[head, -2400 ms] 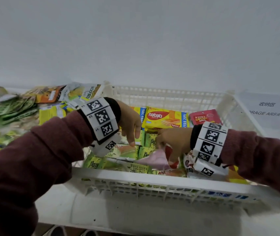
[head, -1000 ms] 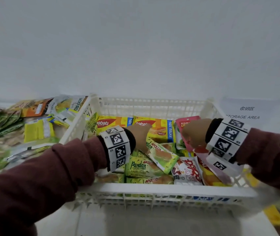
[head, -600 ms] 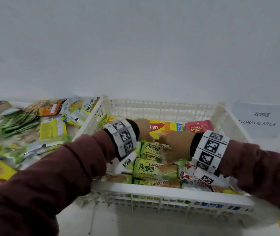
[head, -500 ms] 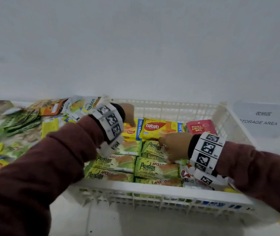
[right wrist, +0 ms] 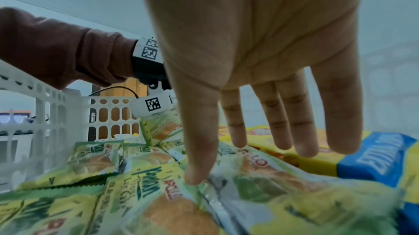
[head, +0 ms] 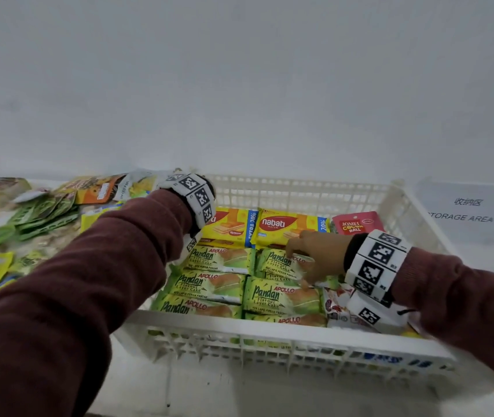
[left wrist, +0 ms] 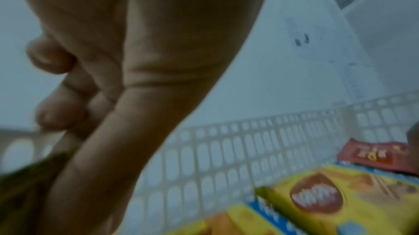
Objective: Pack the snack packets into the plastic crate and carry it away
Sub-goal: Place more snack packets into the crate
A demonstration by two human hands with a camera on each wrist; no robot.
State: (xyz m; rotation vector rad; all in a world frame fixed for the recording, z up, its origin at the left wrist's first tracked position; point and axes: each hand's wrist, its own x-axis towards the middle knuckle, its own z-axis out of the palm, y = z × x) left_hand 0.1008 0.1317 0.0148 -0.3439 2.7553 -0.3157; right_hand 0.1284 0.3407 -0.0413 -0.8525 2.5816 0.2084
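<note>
Over glossy cake packets [head: 281, 296], right hand [head: 314, 254] flat; left hand [left wrist: 95, 81] unclear.

Much of the scene is hidden, cropped or blurred.

In the head view the left hand is out of sight behind its own wrist band [head: 199, 195], and the sleeve [head: 113, 266] covers the crate's [head: 269, 328] near left corner. The left wrist view is smeared: the left hand [left wrist: 127, 81] shows curled fingers, but whether they hold the dark green blur [left wrist: 20, 194] at the left edge cannot be told. The storage sign [head: 465, 212] blurs at far right.
</note>
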